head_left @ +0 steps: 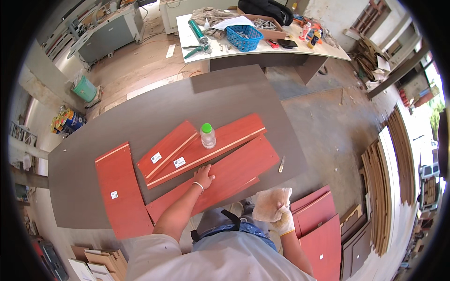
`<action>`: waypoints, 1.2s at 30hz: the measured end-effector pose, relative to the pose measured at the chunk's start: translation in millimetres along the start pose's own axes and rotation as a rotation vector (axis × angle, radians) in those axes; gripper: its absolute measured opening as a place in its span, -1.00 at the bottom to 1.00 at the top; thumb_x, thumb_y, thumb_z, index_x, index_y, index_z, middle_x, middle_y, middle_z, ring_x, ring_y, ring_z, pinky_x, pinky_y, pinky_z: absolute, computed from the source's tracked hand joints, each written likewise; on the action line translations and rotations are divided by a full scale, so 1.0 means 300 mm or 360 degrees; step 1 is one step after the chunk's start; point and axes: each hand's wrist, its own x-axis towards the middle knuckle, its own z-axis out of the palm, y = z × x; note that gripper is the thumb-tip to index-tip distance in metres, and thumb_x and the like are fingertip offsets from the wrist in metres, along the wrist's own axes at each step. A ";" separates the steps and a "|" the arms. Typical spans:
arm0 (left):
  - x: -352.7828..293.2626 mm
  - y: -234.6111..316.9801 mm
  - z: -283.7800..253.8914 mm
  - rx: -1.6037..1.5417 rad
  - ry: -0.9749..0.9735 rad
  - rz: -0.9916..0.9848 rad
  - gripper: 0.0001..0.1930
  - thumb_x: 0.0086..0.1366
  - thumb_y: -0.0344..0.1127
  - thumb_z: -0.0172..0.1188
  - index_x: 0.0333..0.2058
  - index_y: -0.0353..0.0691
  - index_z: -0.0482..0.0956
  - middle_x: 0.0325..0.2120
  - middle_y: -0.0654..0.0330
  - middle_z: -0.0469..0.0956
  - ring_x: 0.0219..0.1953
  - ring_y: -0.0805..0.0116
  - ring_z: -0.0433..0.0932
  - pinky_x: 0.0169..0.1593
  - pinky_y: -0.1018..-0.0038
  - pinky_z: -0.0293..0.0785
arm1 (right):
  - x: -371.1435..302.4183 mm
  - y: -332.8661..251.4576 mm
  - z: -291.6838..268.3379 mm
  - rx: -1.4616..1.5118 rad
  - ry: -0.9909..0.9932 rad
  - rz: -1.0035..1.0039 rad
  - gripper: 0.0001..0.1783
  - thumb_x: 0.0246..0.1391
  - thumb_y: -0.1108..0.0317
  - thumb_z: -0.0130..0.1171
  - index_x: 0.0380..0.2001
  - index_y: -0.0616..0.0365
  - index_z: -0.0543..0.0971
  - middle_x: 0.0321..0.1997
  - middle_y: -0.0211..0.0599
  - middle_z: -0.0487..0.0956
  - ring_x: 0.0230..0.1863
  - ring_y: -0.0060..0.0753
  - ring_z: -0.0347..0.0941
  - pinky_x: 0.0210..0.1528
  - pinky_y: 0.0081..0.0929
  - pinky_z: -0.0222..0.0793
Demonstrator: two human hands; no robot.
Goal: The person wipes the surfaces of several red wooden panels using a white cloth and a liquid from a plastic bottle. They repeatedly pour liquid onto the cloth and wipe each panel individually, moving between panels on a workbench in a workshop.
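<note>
My left hand [204, 178], bare with a bracelet at the wrist, is on a long red board [234, 166]. Its fingers curl over the board's far edge and the thumb lies on top. In my gloved right hand [283, 219] is a folded, stained beige rag [268, 204], held off the board near its right front corner. Beyond lie two more red boards with pale edge strips, one long [236, 131] and one shorter [164, 149]. A clear jar with a green lid [207, 136] stands on the long one. Another red board [119, 187] lies at the left.
The boards rest on a dark grey tabletop [140, 112]; a utility knife [281, 164] lies at its right. Red panels [321, 239] lean beside my right arm. A white workbench [300, 50] behind holds a blue basket [243, 38] and tools. Stacked boards [379, 187] stand far right.
</note>
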 end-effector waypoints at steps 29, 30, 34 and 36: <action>0.140 0.453 -0.449 0.0771 0.0303 0.1396 -0.43 -0.15 -0.30 0.58 -0.13 -0.14 0.50 -0.16 0.10 0.51 0.05 0.03 0.45 0.14 0.11 0.34 | 0.279 0.180 0.347 0.0110 0.0224 -0.0535 -0.46 0.28 0.23 0.23 0.28 0.05 0.41 0.10 -0.41 0.55 0.12 -0.43 0.45 0.20 -0.27 0.39; 0.128 0.480 -0.477 0.0889 0.0307 0.1442 -0.46 -0.14 -0.32 0.57 -0.15 -0.14 0.51 -0.16 0.10 0.51 0.04 0.04 0.46 0.13 0.11 0.33 | 0.300 0.201 0.371 -0.0002 0.0199 -0.0601 -0.45 0.27 0.22 0.24 0.27 0.09 0.40 0.08 -0.40 0.56 0.10 -0.45 0.44 0.18 -0.31 0.39; 0.144 0.534 -0.577 0.1227 0.0435 0.1642 -0.51 -0.16 -0.33 0.57 -0.20 -0.16 0.56 -0.18 0.12 0.54 -0.02 0.09 0.48 0.06 0.18 0.35 | 0.355 0.238 0.446 0.0022 -0.0007 -0.0618 -0.54 0.32 0.16 0.20 0.17 0.12 0.43 -0.08 -0.35 0.57 -0.03 -0.40 0.49 0.03 -0.33 0.46; 0.136 0.552 -0.642 0.1273 0.0434 0.1694 -0.52 -0.17 -0.36 0.55 -0.22 -0.16 0.56 -0.21 0.13 0.55 -0.04 0.11 0.49 0.06 0.19 0.35 | 0.361 0.225 0.485 0.0192 -0.0093 -0.0522 -0.54 0.33 0.14 0.22 0.18 0.10 0.43 -0.05 -0.34 0.56 -0.02 -0.39 0.49 0.03 -0.30 0.47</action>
